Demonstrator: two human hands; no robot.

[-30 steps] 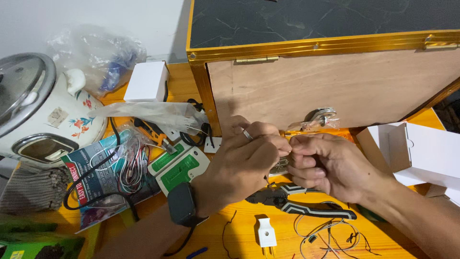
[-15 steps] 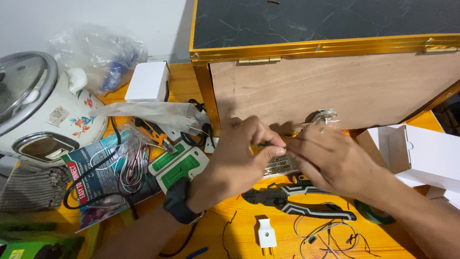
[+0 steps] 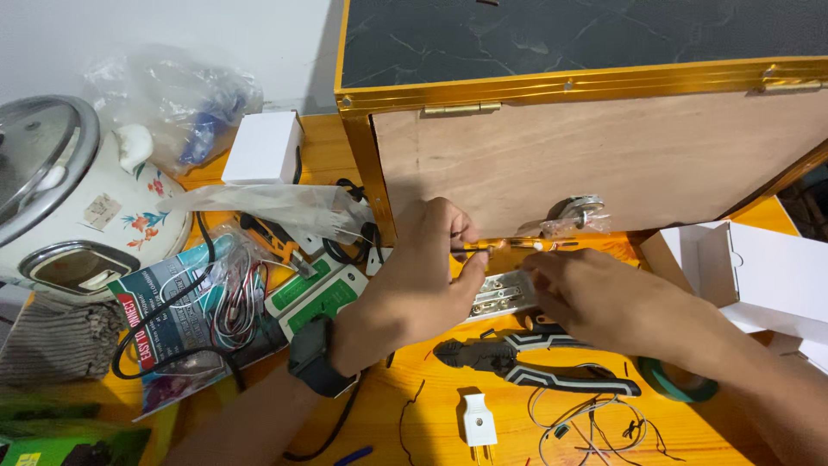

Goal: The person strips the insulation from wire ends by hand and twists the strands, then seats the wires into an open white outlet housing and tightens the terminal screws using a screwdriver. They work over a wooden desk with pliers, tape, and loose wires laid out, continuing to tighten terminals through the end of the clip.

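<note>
Orange table (image 3: 431,423): L hand (image 3: 423,276) & R hand (image 3: 595,298) fingers pinched on thin wire (image 3: 509,247), near pliers (image 3: 517,362).

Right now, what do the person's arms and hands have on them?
Both hands are bare, with no gloves or rings that show. The left hand has a dark watch with a chunky black strap on its wrist. The right hand and its forearm wear nothing. No sleeves reach into view.

The left hand (image 3: 423,276) covers part of the metal strip (image 3: 500,298), and what its fingertips pinch is too small to tell. The rice cooker (image 3: 78,207) and white box (image 3: 759,276) are cut off by the frame's edges.
</note>
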